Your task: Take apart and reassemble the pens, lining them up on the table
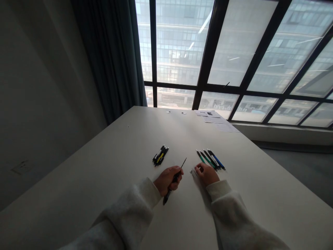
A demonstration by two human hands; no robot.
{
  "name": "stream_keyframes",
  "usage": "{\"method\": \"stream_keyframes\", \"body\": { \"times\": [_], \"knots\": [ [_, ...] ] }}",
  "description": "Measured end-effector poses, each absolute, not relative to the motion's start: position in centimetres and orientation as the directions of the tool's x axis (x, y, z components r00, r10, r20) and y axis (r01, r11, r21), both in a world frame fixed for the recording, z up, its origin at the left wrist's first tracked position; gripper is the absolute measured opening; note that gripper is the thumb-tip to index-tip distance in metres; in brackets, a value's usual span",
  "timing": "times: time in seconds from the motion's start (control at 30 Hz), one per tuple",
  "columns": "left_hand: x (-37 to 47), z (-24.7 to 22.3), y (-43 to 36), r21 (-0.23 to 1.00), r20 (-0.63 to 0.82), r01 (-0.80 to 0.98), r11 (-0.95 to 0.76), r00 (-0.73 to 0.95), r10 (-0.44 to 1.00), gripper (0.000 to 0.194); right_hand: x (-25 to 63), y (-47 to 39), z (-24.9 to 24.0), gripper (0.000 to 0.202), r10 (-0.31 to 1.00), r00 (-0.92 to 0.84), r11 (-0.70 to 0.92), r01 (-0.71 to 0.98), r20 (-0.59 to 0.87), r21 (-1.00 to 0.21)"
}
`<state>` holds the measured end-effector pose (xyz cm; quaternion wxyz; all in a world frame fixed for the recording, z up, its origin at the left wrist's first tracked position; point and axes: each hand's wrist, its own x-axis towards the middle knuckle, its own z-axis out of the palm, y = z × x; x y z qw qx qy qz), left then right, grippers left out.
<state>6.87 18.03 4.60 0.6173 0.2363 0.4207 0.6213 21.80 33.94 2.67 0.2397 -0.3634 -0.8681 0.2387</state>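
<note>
Clasps a slender black pen [168,197], thin rod pointing up and away, in the left grip [169,180].
Curls the right grip [208,174] low over the white table [187,215], contents hidden, beside fanned green, black and blue pens [213,159].

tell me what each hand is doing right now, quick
Left hand: closed around a dark pen, thin tip pointing away.
Right hand: fingers curled at the table; whether it grips anything cannot be told.
</note>
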Motion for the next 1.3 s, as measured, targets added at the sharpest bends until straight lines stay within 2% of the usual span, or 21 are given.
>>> {"method": "stream_keyframes", "body": {
  "times": [0.07, 0.13, 0.2, 0.27, 0.4, 0.57, 0.67, 0.8, 0.93, 1.07, 1.13, 1.23, 1.3],
  "knots": [
    [6.9, 4.6, 18.0, 0.822, -0.232, -0.555, 0.124, -0.128, 0.964, 0.026, 21.9, 33.8, 3.0, 0.031, 0.777, -0.557, 0.592, 0.486, 0.295, -0.643],
    [7.0, 4.5, 18.0, 0.829, -0.238, -0.544, 0.131, -0.132, 0.962, 0.026, 21.8, 33.2, 3.5, 0.041, 0.822, -0.491, 0.501, 0.382, 0.289, -0.777],
    [7.0, 4.4, 17.9, 0.836, -0.237, -0.532, 0.135, -0.129, 0.963, 0.027, 21.5, 32.2, 4.0, 0.047, 0.851, -0.48, 0.334, 0.184, 0.212, -0.924],
    [7.1, 4.5, 17.9, 0.848, -0.228, -0.511, 0.136, -0.12, 0.966, 0.029, 21.1, 30.9, 4.4, 0.049, 0.835, -0.534, 0.175, 0.034, 0.13, -0.984],
    [7.3, 4.6, 17.8, 0.885, -0.203, -0.444, 0.142, -0.093, 0.975, 0.03, 20.3, 28.7, 4.7, 0.046, 0.779, -0.626, 0.011, -0.064, 0.049, -0.998],
    [7.4, 4.3, 17.8, 0.899, -0.207, -0.398, 0.184, -0.013, 0.978, 0.03, 20.0, 28.3, 4.5, 0.04, 0.725, -0.688, -0.05, -0.112, 0.041, -0.992],
    [7.3, 4.1, 17.9, 0.891, -0.234, -0.402, 0.214, -0.001, 0.972, 0.03, 20.2, 29.2, 4.4, 0.04, 0.754, -0.655, -0.094, -0.165, 0.038, -0.982],
    [6.8, 4.2, 18.0, 0.888, -0.248, -0.414, 0.199, -0.069, 0.966, 0.029, 20.8, 30.7, 4.4, 0.04, 0.833, -0.554, -0.18, -0.27, 0.0, -0.946],
    [6.2, 4.3, 18.1, 0.886, -0.213, -0.448, 0.115, -0.174, 0.961, 0.031, 21.1, 31.2, 4.2, 0.038, 0.831, -0.554, -0.234, -0.266, -0.05, -0.935],
    [6.0, 4.4, 18.2, 0.884, -0.21, -0.461, 0.076, -0.246, 0.946, 0.035, 21.1, 31.1, 3.9, 0.036, 0.794, -0.607, -0.203, -0.222, -0.027, -0.954],
    [6.0, 4.4, 18.3, 0.89, -0.209, -0.453, 0.059, -0.287, 0.935, 0.037, 21.1, 31.2, 3.7, 0.034, 0.767, -0.642, -0.127, -0.185, 0.021, -0.975],
    [5.9, 4.2, 18.5, 0.898, -0.195, -0.439, 0.021, -0.355, 0.914, 0.039, 21.4, 31.4, 3.4, 0.029, 0.734, -0.661, 0.148, -0.065, 0.154, -0.987],
    [5.8, 4.0, 18.6, 0.901, -0.189, -0.433, 0.001, -0.391, 0.9, 0.041, 21.7, 31.6, 3.5, 0.021, 0.683, -0.674, 0.409, 0.035, 0.28, -0.912]
  ]
}}
